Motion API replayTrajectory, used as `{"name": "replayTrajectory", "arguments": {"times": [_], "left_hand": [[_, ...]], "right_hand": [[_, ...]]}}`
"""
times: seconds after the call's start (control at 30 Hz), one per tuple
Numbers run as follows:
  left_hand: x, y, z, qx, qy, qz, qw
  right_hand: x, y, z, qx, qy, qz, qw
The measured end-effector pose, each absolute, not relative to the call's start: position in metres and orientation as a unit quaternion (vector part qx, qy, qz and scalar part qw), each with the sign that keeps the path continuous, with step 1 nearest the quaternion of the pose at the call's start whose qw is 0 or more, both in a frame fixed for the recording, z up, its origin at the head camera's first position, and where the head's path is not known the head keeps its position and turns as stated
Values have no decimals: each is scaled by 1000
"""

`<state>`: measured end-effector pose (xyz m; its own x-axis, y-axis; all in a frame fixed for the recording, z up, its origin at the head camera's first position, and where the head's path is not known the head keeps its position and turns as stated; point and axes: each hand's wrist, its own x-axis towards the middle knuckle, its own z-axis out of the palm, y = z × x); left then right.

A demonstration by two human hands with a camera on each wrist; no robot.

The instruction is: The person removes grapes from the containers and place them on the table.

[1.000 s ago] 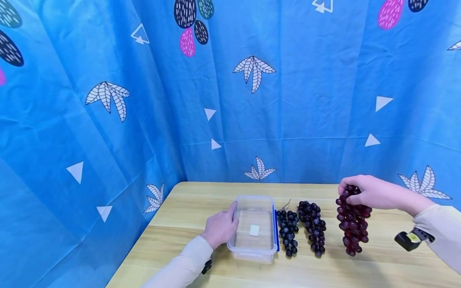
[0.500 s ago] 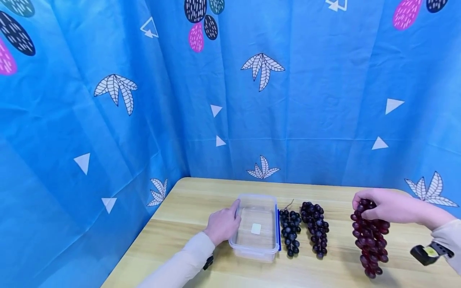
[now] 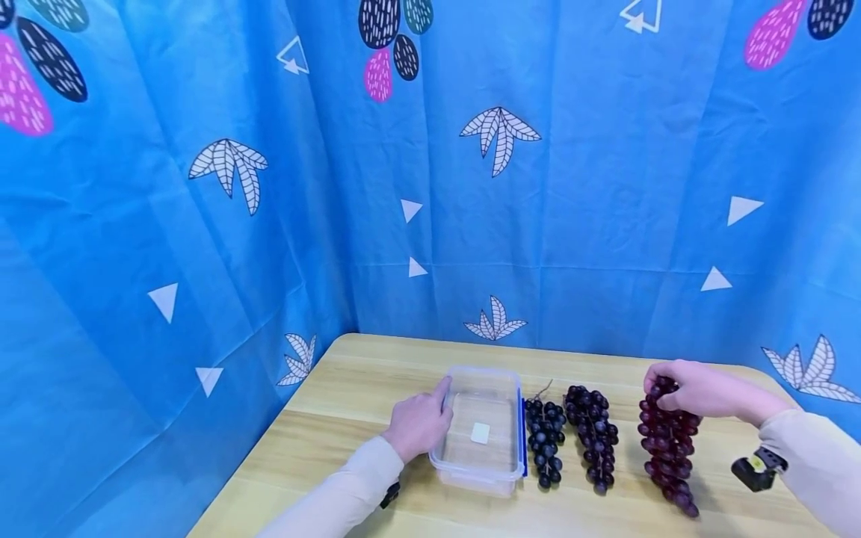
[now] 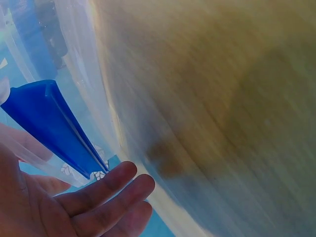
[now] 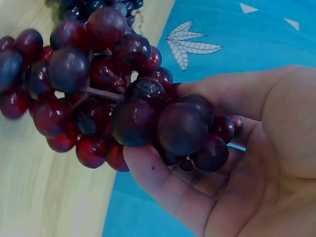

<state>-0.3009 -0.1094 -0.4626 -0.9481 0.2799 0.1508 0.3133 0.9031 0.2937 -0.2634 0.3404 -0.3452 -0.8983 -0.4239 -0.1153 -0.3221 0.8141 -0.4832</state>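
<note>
In the head view my right hand point(image 3: 696, 388) holds a bunch of dark red grapes point(image 3: 669, 448) by its upper end, the rest hanging down over the table. The right wrist view shows thumb and fingers curled around the top red grapes point(image 5: 182, 128). My left hand point(image 3: 420, 422) rests at the left rim of a clear plastic food container point(image 3: 474, 478), index finger stretched along it. In the left wrist view several fingers point(image 4: 106, 185) lie fairly straight beside a blue latch flap point(image 4: 49, 123) of the container. Inside it, a white square label shows at the bottom.
Just right of the container lie two dark bunches of grapes, a blue-black one point(image 3: 545, 441) and a purple-black one point(image 3: 592, 437). All stand on a light wooden table point(image 3: 323, 448). A blue patterned curtain point(image 3: 599, 299) hangs behind and to the left.
The right hand with the red grapes moved right and lower, then back left somewhat; the bunch's lower end now slants to the right. The left hand stays at the container. The head view shifted slightly.
</note>
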Motion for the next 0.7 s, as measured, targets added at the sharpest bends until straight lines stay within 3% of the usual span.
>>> {"name": "replayTrajectory", "arguments": {"times": [0.47,0.7], "left_hand": [[-298,-110,-461,-151,-975,-157,48],[-300,-110,-462,-152,-975,-156,50]], "right_hand": [[-301,341,-378,-164,954,-240,78],[-313,343,-389,-116,942,-298,99]]}}
